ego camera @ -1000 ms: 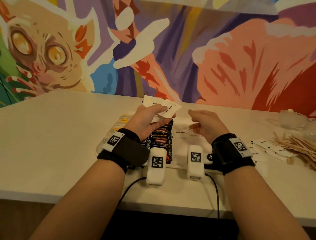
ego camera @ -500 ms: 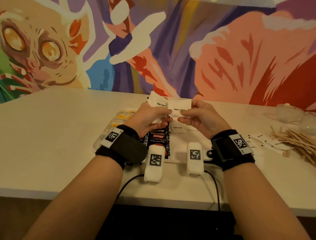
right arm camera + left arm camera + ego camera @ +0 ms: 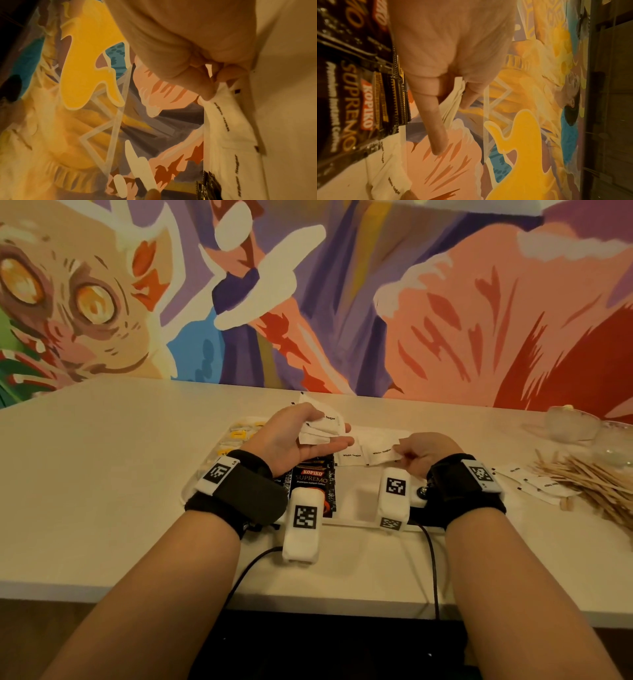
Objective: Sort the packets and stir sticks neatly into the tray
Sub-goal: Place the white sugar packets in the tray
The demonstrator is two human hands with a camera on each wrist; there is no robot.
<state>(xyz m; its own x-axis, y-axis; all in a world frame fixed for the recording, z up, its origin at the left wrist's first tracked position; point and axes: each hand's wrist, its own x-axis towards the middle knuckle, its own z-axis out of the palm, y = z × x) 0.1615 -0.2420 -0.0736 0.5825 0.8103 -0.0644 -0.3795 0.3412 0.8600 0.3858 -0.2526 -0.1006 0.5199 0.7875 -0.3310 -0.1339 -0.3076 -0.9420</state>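
My left hand [image 3: 327,434] hovers over the white tray [image 3: 356,494], thumb pinching a small stack of white sugar packets [image 3: 322,424] against the fingers; the stack [image 3: 453,102] shows edge-on in the left wrist view. My right hand [image 3: 400,453] is low in the tray and pinches the corner of one white sugar packet [image 3: 381,454], which lies beside another sugar packet [image 3: 351,455]. The pinched packet [image 3: 223,115] hangs from the fingertips in the right wrist view. Black Kopiko coffee packets [image 3: 313,479] fill the tray's middle and yellow packets [image 3: 238,434] its left.
A heap of wooden stir sticks [image 3: 589,481] lies on the table at the right, with loose sugar packets [image 3: 537,486] beside it. Glass cups [image 3: 565,426] stand behind the heap, near the mural wall. Cables run from the wrist cameras over the table's front edge.
My right hand took one sugar packet from the stack in my left hand, then moved down and right with it into the tray. The left hand kept its stack and turned palm up.
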